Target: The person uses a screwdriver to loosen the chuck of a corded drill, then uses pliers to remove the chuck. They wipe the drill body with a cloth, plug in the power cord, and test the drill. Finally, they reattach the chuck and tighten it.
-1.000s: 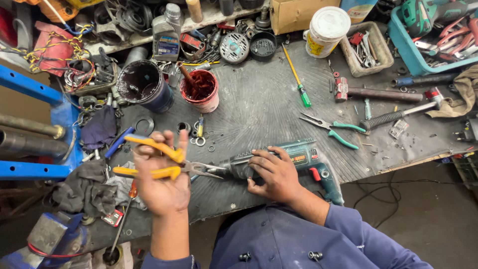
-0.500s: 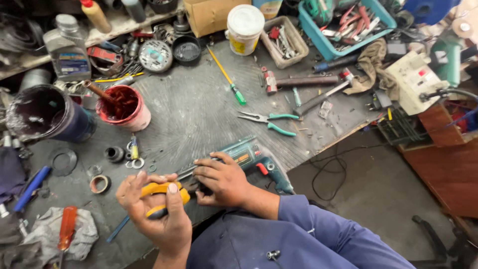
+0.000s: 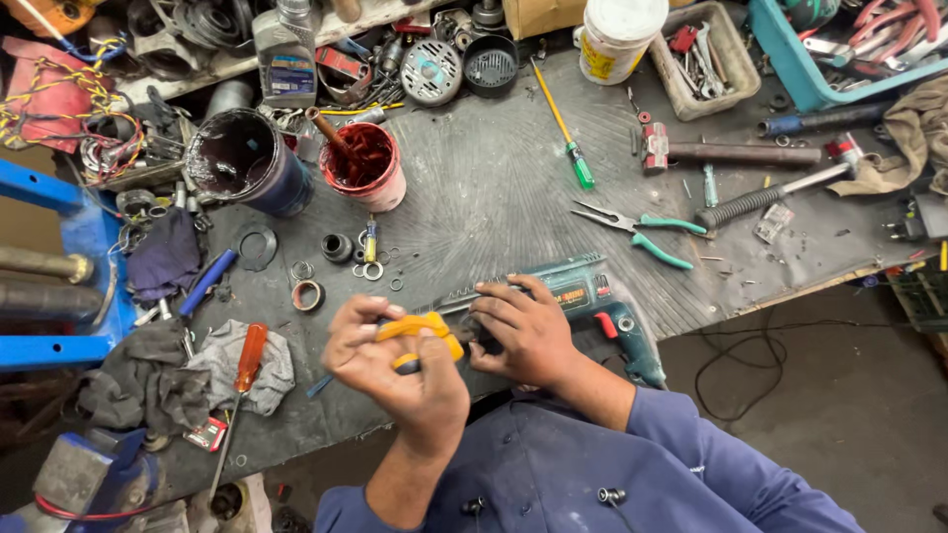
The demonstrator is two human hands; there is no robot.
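Since the earlier frame the yellow-handled pliers (image 3: 420, 334) have closed and swung in toward the teal power drill (image 3: 578, 301), lying at six o'clock on the workbench (image 3: 494, 188), where the right hand (image 3: 523, 331) clamps its front and the left hand (image 3: 400, 365) squeezes the handles, so work at the nose looks unfinished.

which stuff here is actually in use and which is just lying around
In use:
left hand gripping yellow-handled pliers
right hand on teal power drill

Lying about:
green-handled pliers
green screwdriver
red grease tub
hammer
orange-handled screwdriver
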